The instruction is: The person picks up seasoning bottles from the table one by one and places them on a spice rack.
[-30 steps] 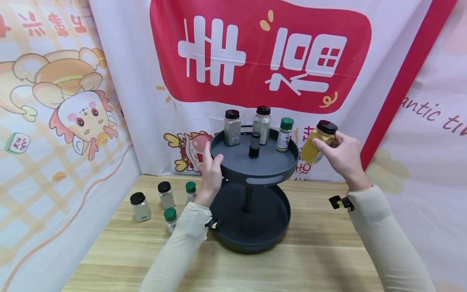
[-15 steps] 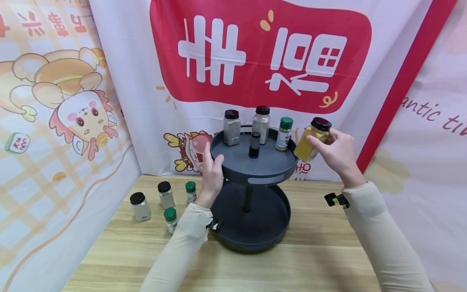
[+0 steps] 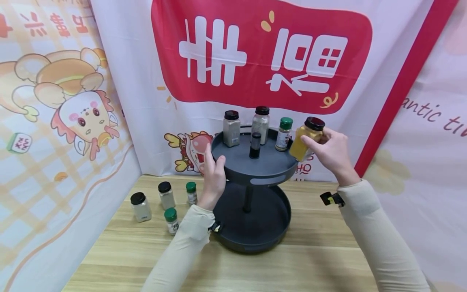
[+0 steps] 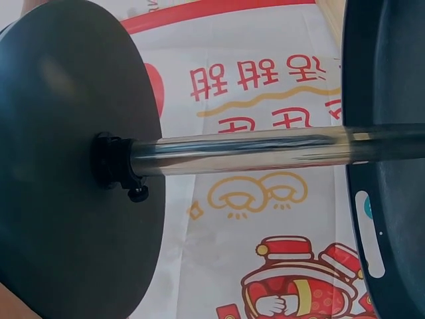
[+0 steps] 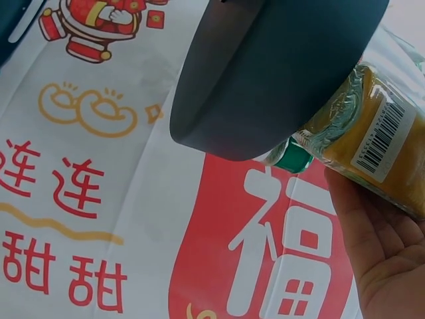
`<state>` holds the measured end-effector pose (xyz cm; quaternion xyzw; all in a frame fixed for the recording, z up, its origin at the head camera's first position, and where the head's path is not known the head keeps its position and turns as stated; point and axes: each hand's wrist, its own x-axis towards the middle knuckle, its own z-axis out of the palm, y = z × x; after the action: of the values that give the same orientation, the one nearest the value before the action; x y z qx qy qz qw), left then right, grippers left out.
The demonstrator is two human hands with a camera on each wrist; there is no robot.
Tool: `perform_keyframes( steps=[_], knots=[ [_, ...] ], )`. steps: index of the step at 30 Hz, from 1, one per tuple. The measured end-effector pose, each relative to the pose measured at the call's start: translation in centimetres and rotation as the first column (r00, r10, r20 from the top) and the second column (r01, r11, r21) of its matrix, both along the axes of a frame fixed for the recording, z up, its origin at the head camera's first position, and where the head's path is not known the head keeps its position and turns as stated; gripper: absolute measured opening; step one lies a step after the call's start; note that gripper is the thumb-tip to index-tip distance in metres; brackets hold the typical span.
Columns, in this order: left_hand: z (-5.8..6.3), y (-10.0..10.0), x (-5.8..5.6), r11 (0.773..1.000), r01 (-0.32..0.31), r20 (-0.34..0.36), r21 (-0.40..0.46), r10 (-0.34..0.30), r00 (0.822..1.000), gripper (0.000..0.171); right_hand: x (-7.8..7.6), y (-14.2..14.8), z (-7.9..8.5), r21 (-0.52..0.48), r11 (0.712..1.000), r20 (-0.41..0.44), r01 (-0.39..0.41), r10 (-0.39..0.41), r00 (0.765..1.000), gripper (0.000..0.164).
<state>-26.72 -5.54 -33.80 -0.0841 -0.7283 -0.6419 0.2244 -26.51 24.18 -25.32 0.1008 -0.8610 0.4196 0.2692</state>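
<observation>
My right hand [image 3: 333, 152] pinches a spice jar [image 3: 302, 147] with yellow contents and a black lid. The jar is tilted at the right rim of the upper tray [image 3: 270, 164] of a dark two-tier rack; in the right wrist view its barcode label [image 5: 382, 139] shows beside the tray's side. My left hand [image 3: 215, 176] rests against the tray's left wall, fingers extended along the outside. On that tray stand two black-lidded jars, a grey one [image 3: 231, 133] and a pale one [image 3: 260, 126], plus a green-capped bottle [image 3: 283, 138]. A short post [image 3: 255, 146] rises mid-tray.
The lower tray [image 3: 251, 245] sits on the wooden table [image 3: 321, 259], joined by a pole [image 4: 239, 151]. Left of it stand two black-lidded jars [image 3: 141, 210] [image 3: 167, 198] and two green-capped bottles [image 3: 172, 225] [image 3: 191, 194]. A printed cloth [image 3: 127, 81] hangs behind.
My right hand has carried the yellow jar leftward, from outside the upper tray to its right rim. The left hand keeps its place on the tray's left side.
</observation>
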Motion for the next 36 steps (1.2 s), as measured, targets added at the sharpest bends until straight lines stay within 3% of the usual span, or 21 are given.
perform_keyframes(
  steps=[24, 36],
  knots=[
    [-0.3, 0.5, 0.4, 0.999, -0.032, -0.031, -0.012, 0.032, 0.999, 0.064, -0.4, -1.4, 0.3, 0.018, 0.997, -0.037, -0.08, 0.08, 0.996, 0.053],
    [-0.3, 0.5, 0.7, 1.0, -0.026, -0.032, -0.008, 0.026, 0.999, 0.064, -0.7, -1.9, 0.3, 0.093, 0.987, 0.003, -0.128, 0.128, 0.992, 0.053]
  ],
)
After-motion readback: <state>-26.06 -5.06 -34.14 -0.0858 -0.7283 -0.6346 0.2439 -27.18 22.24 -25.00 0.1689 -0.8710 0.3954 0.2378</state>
